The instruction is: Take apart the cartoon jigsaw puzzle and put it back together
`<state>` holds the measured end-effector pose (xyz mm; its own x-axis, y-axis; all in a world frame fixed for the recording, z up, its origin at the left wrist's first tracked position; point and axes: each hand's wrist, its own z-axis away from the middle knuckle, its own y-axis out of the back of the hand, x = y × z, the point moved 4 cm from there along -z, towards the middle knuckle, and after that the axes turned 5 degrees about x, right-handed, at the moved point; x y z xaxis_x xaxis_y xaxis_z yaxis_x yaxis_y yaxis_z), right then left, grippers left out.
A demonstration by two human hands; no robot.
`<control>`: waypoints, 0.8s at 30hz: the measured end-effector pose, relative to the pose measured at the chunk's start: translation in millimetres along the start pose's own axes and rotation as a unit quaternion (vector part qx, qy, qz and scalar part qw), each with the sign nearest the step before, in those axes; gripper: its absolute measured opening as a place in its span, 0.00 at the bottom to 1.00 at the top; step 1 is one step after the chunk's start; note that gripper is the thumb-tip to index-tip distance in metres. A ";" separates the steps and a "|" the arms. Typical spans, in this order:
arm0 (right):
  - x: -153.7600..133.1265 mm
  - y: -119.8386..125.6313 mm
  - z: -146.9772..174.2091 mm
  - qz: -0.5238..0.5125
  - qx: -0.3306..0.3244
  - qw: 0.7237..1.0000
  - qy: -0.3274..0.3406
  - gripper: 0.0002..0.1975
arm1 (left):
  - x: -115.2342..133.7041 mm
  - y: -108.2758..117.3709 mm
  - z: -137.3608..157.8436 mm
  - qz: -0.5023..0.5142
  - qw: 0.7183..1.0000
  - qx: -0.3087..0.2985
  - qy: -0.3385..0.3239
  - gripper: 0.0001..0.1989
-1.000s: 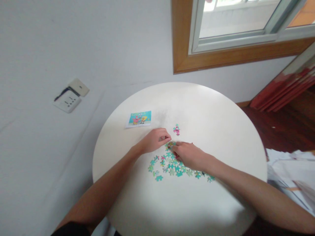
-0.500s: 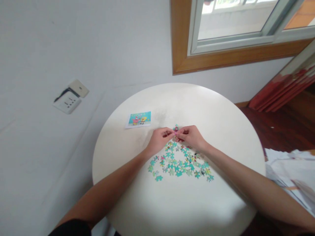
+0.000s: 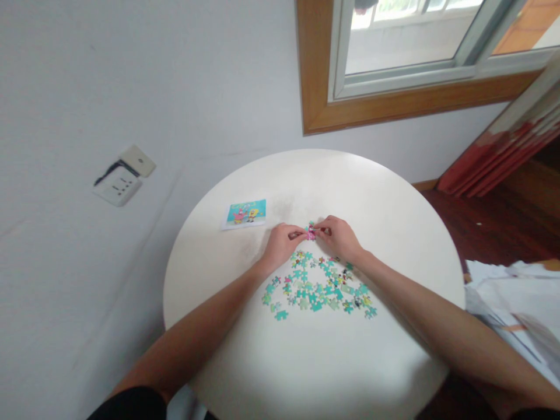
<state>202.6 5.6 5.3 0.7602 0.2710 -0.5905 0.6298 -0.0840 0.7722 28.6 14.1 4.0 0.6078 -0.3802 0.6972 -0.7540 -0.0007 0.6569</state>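
Observation:
A small joined cluster of pink and teal jigsaw pieces [image 3: 310,235] lies between my hands on the white table. My left hand [image 3: 282,244] pinches at the cluster's left edge, thumb and fingers closed on a puzzle piece there. From the right, my right hand [image 3: 340,238] is closed in a pinch at the cluster's upper right, on a jigsaw piece mostly covered by the fingertips. Loose jigsaw pieces [image 3: 316,305], mostly teal with some yellow and pink, are spread nearer to me below both hands.
A picture card [image 3: 246,213] with two cartoon figures lies at the left on the round white table [image 3: 359,181]. Papers [image 3: 514,303] are piled beyond its right edge. A wall with a socket [image 3: 118,185] and a window [image 3: 402,70] border the far side.
My right hand has shifted slightly up and away from my left fingertips, uncovering more of the pink pieces between them. The view has moved a little.

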 end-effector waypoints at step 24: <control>-4.0 -3.6 4.2 0.042 -0.044 0.998 0.001 0.13 | 2.9 -5.3 4.4 -0.087 0.987 -0.029 -0.129 0.07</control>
<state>198.0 0.8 4.0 0.8098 0.2680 -0.5220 0.5469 -0.0227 0.8369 33.3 8.9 1.3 0.6377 -0.6021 0.4805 -0.6235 -0.0371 0.7810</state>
